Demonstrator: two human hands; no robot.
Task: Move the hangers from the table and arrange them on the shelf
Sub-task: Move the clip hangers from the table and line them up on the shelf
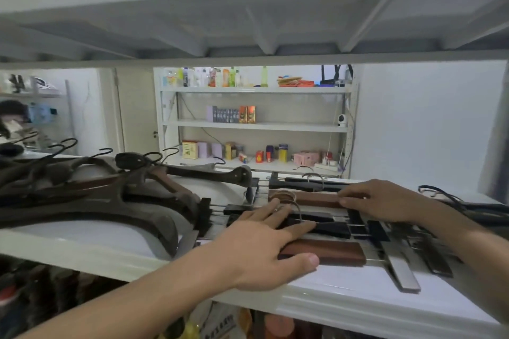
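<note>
Arranging hangers on the white metal shelf point(344, 300).
I judged this the tidying step: dark wooden coat hangers point(91, 195) piled left, brown-and-black clip hangers point(322, 252) right; left hand point(261, 250) and right hand point(385, 201) pressed them flat-fingered; squaring them comes next.

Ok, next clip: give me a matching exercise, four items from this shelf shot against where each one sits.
Things:
1. left hand
2. right hand
3. pile of dark wooden coat hangers
4. white security camera

Places:
A. back shelving unit, middle shelf
B. on the far reddish-brown clip hanger bar
C. left part of the white shelf
D. across the black and near reddish-brown bars

Pairs: 1-D, 2-B, 3-C, 4-A
</note>
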